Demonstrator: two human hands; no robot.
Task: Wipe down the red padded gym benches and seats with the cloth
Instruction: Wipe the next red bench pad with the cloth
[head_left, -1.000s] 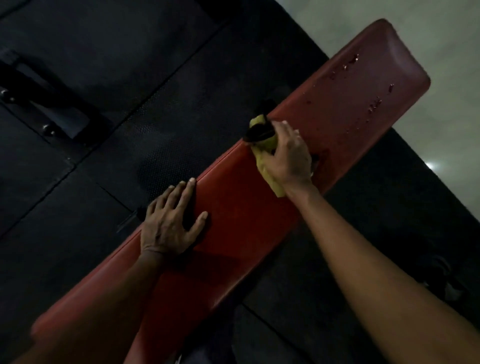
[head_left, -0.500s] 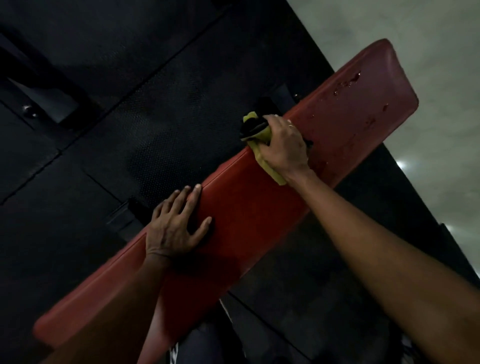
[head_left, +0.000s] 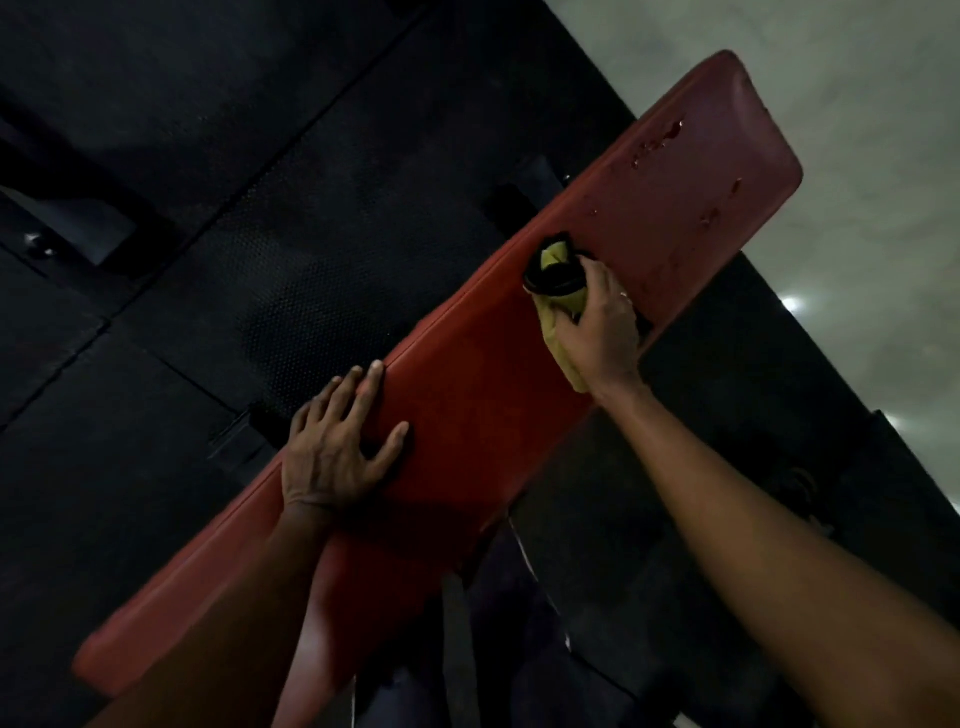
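Red padded bench (head_left: 467, 415) running diagonally across the view, from near lower left to far upper right, above dark rubber floor mats (head_left: 311, 249). Yellow cloth (head_left: 563, 322), bunched with a black part at its far end, lying on the pad about 2 thirds of the way up, pressed down and gripped by the right hand (head_left: 597, 332), fingers curled round it. Left hand (head_left: 332, 441) flat on the pad nearer the camera, fingers spread and straight, thumb out, holding nothing, apparently bracing.

Cloth: light, soft, limp; likely to fold or slip out unless kept wadded in the palm, so best held bunched as now, with the palm pressing through it. Bench upholstery: smooth, probably vinyl, firm with a little give, likely slick where wet. Droplets (head_left: 670, 135) scattered near the far end, not yet wiped by the look of it. Bench itself looks heavy and steady, so firm strokes should be safe. Pale floor (head_left: 857, 156) beyond the far end.
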